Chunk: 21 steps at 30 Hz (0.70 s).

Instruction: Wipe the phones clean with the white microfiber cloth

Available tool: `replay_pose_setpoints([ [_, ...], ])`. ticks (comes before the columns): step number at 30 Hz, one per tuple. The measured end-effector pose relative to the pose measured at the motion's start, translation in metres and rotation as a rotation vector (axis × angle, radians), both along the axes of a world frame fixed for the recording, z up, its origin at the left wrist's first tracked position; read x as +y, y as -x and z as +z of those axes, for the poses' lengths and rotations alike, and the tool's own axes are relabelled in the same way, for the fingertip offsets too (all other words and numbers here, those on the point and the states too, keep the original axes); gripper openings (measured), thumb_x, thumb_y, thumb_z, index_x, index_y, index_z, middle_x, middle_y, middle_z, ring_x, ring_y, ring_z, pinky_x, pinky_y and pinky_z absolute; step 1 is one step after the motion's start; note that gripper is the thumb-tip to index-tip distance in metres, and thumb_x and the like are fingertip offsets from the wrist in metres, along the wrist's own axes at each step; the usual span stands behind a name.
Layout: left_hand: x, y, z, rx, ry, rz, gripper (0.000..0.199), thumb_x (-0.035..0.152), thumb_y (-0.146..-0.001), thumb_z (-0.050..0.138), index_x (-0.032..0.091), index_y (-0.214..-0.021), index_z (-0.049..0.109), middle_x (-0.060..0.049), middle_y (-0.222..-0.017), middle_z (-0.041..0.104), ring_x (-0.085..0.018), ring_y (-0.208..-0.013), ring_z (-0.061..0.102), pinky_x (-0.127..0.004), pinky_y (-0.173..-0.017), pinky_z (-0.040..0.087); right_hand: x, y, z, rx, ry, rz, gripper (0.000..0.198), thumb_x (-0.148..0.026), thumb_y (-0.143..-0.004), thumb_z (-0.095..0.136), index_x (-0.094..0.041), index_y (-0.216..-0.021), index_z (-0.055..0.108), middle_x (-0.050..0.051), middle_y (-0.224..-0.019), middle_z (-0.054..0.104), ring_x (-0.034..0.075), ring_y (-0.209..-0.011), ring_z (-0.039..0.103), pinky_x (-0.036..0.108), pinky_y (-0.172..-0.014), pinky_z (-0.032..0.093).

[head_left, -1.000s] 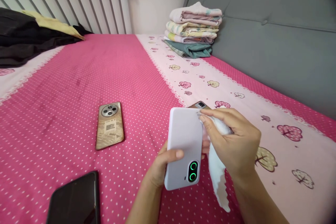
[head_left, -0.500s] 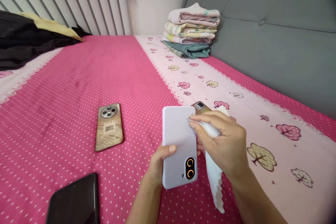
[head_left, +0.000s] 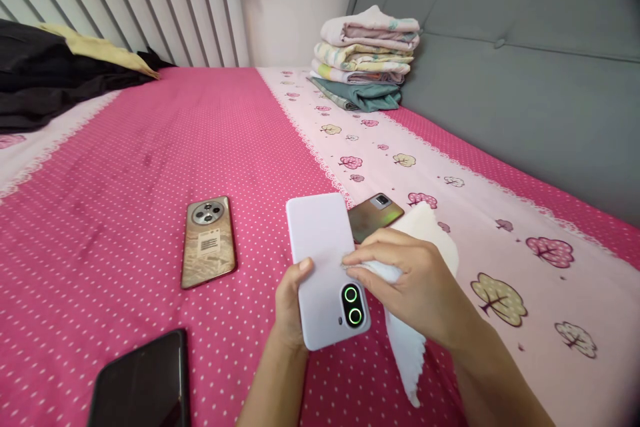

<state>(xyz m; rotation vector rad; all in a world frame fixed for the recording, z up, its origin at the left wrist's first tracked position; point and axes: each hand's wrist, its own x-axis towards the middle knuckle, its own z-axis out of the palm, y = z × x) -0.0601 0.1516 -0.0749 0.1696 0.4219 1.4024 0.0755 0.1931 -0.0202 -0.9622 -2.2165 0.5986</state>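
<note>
A pale lilac smartphone (head_left: pixel 323 240) is held back side up, its two camera lenses ringed in green light at the lower right. My left hand (head_left: pixel 293 303) grips it from the left, thumb on the back and the other fingers hidden beneath. Pinched in my right hand (head_left: pixel 410 280) is a white cloth (head_left: pixel 407 353), whose bunched part touches the phone's right side just above the lenses. The rest of the cloth hangs down and spreads behind the hand. A gold-brown phone (head_left: pixel 370 213) lies just behind the lilac one, partly covered.
On the pink dotted bedsheet (head_left: pixel 200 133) lie a gold phone (head_left: pixel 209 250) with a round camera ring and a black phone (head_left: pixel 143 387). Folded cloths (head_left: pixel 367 57) are stacked by the grey headboard (head_left: pixel 500 80). Dark clothing (head_left: pixel 55 80) lies near the radiator (head_left: pixel 150 7).
The lilac phone has shifted left and tilted. My right hand with the cloth has moved down toward the lenses. The lens rings turned from orange to green, and more of the gold-brown phone shows.
</note>
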Motion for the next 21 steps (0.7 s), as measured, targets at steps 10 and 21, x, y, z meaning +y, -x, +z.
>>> replay_pose_setpoints([
  [10, 0.001, 0.003, 0.004, -0.073, -0.054, -0.033, 0.039, 0.040, -0.074, 0.050, 0.009, -0.092, 0.067, -0.013, -0.093, 0.070, -0.032, -0.104, 0.057, -0.041, -0.093, 0.039, 0.000, -0.006, 0.002, -0.044, 0.037, 0.059, 0.016, -0.014, -0.075, 0.063, -0.026, -0.082, 0.070, 0.000, -0.080, 0.066, 0.017, -0.084, 0.062, 0.029, -0.073, 0.051],
  [21, -0.001, -0.001, 0.002, -0.060, 0.035, -0.019, 0.042, 0.043, -0.069, 0.063, 0.011, -0.096, 0.066, -0.010, -0.090, 0.071, -0.031, -0.104, 0.058, -0.039, -0.095, 0.038, 0.005, 0.004, -0.002, 0.108, -0.200, -0.191, 0.013, -0.015, -0.076, 0.061, -0.023, -0.081, 0.070, 0.000, -0.076, 0.066, 0.015, -0.071, 0.060, 0.028, -0.064, 0.050],
])
